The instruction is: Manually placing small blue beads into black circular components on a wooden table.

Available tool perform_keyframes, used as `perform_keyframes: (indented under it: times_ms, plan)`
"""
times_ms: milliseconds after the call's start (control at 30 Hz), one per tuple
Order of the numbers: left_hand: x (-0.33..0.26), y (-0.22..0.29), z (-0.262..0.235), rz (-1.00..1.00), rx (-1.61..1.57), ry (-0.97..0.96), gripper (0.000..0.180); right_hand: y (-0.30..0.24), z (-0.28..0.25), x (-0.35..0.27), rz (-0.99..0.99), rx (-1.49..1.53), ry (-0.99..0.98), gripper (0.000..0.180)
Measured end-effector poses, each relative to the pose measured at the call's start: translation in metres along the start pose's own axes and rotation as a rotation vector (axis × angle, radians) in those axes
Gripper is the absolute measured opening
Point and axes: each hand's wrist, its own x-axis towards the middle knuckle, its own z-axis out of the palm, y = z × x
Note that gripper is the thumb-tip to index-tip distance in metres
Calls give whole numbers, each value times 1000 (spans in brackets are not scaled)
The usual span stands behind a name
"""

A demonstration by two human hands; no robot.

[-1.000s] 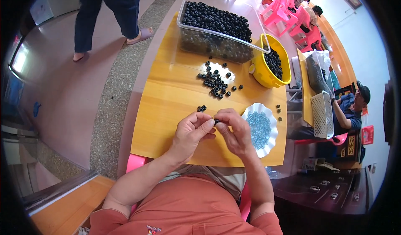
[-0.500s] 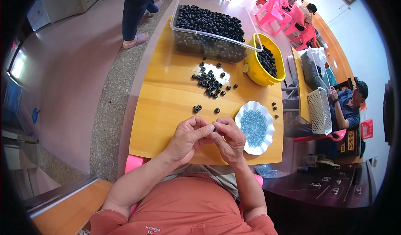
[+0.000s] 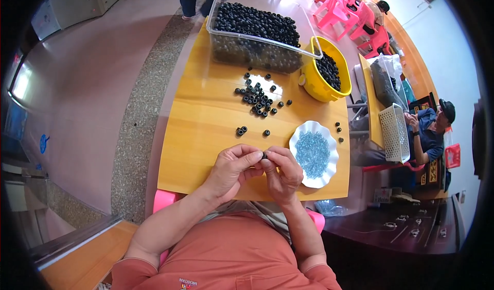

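Over the near edge of the wooden table (image 3: 190,151), my left hand (image 3: 230,170) and my right hand (image 3: 283,174) meet at the fingertips. Between them they pinch one small black ring-shaped part (image 3: 264,155), mostly covered by the fingers. Just right of my right hand sits a white scalloped plate (image 3: 332,158) of tiny clear-blue pieces (image 3: 312,153). Beyond my hands lies a loose scatter of black ring-shaped parts (image 3: 257,98). A small cluster (image 3: 241,131) and a single part (image 3: 266,133) rest nearer to my fingers.
A clear plastic bin (image 3: 257,50) heaped with black parts stands at the table's far end. Beside it is a yellow tub (image 3: 314,86) holding more. Several parts line the right edge. To the right, a person (image 3: 429,130) sits by a white basket (image 3: 395,134); another person stands beyond the bin.
The black part shows a little more between my fingertips. The walking person at the far left has moved away behind the bin. My view has shifted slightly.
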Motion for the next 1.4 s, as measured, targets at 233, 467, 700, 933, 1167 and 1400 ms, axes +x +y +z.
perform_keyframes:
  times_ms: [233, 467, 700, 933, 1167, 1400]
  plan:
    - [-1, 0, 1, -25, 29, 25, 10, 7, 0, -12, 195, 250, 23, 17]
    - [0, 0, 3, -8, 78, 44, 12, 12, 0, -17, 254, 409, 26, 22]
    - [1, -5, -1, 64, 157, 31, 13, 7, -2, -14, 200, 367, -5, 27]
    - [2, -7, -1, 118, 203, 22, 14, 8, -3, -16, 190, 319, 3, 27]
    - [4, -10, -5, 105, 213, -10, 13, 10, -5, -19, 210, 311, 24, 26]
    - [3, -8, -3, 97, 229, -19, 14, 10, -6, -19, 204, 279, 19, 26]
